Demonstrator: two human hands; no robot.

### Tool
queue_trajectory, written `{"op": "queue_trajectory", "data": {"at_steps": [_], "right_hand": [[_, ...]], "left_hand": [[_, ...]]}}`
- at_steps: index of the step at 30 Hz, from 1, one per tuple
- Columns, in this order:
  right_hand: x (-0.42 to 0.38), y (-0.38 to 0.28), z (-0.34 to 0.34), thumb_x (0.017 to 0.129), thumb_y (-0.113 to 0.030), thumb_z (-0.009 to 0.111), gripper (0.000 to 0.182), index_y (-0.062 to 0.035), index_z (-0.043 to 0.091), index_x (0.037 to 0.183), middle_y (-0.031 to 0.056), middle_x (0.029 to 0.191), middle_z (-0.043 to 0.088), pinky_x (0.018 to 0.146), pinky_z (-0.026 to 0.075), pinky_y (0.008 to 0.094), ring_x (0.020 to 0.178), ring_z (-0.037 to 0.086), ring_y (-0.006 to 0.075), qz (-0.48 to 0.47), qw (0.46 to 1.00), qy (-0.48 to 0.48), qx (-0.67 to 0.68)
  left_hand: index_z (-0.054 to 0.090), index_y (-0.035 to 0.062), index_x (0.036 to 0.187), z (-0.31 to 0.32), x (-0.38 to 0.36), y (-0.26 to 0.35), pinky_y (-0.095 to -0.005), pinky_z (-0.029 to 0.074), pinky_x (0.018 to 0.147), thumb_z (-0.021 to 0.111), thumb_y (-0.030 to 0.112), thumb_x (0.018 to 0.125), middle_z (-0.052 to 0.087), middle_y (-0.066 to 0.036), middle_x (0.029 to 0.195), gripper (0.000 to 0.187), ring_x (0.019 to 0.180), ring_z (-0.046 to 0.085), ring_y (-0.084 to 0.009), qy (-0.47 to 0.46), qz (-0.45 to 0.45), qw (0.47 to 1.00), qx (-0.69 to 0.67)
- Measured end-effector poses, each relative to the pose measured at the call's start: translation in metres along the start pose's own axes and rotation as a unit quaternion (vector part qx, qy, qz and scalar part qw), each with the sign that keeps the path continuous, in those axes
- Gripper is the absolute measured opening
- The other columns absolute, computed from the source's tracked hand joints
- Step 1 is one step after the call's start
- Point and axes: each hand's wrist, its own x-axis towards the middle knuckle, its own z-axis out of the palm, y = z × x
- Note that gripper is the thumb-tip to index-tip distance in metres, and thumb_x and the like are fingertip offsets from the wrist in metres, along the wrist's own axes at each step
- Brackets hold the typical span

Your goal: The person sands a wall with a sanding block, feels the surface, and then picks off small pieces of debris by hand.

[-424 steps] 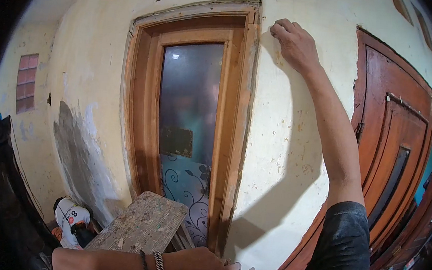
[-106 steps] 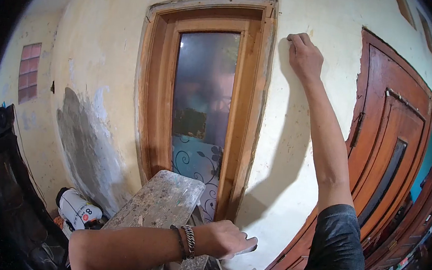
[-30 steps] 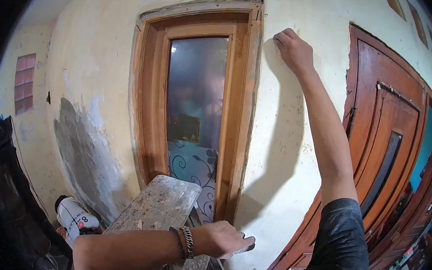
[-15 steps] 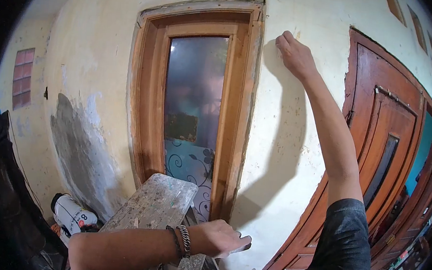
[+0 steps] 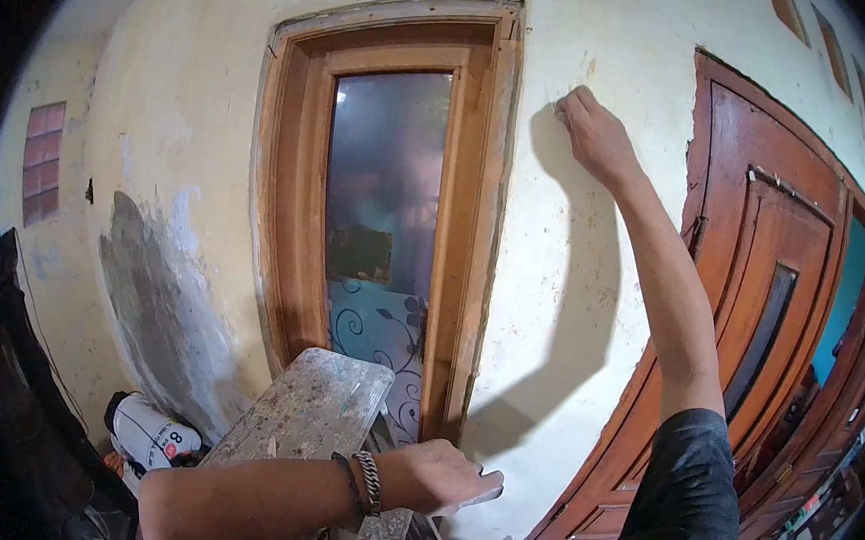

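Note:
High on the pale plastered wall [image 5: 539,318], my right hand [image 5: 595,131] is raised with its fingers curled in against the surface. I cannot tell what is pinched in them. Its shadow falls on the wall to the left and below. My left hand [image 5: 438,476] is low in front of me, palm down and closed, with a thin greyish edge showing by the thumb and the rest of it hidden. A dark band and a silver chain bracelet [image 5: 368,483] circle that wrist. Close behind the left forearm lies a paint-spattered wooden plank [image 5: 313,397].
A wooden-framed door with frosted glass [image 5: 388,167] stands ahead. To the right is a reddish-brown panelled door [image 5: 755,242]. A white container marked 8 [image 5: 152,436] sits low at the left, below a grey patch [image 5: 155,291] on the wall. Dark draped material [image 5: 24,372] hangs at far left.
My right hand has slid a little way down the wall, its shadow moving with it. The left hand stays in place. The view has shifted very slightly.

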Motion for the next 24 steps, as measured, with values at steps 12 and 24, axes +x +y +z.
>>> {"op": "queue_trajectory", "data": {"at_steps": [12,24], "right_hand": [[-0.089,-0.096,-0.025,0.08,-0.009,0.072,0.012,-0.0054,0.061,0.079,0.0081,0.08,0.065,0.072,0.052,0.0405,0.08,0.065,0.0289,-0.144,0.956,-0.125,0.221],[-0.021,-0.03,-0.002,0.085,-0.006,0.061,0.033,-0.012,0.065,0.117,0.0107,0.103,0.064,0.076,0.053,0.0393,0.094,0.065,0.0292,0.063,0.994,0.087,0.028]], "left_hand": [[0.05,0.0041,0.122,0.017,0.001,-0.004,-0.0386,0.051,0.056,0.067,0.013,0.078,0.059,-0.007,0.068,0.047,0.066,0.065,-0.0263,0.062,0.018,0.998,0.007],[0.058,0.0083,0.11,0.024,0.0,-0.004,-0.0347,0.048,0.052,0.063,0.01,0.079,0.055,-0.003,0.066,0.032,0.06,0.062,-0.0219,0.194,0.048,0.979,0.028]]}}
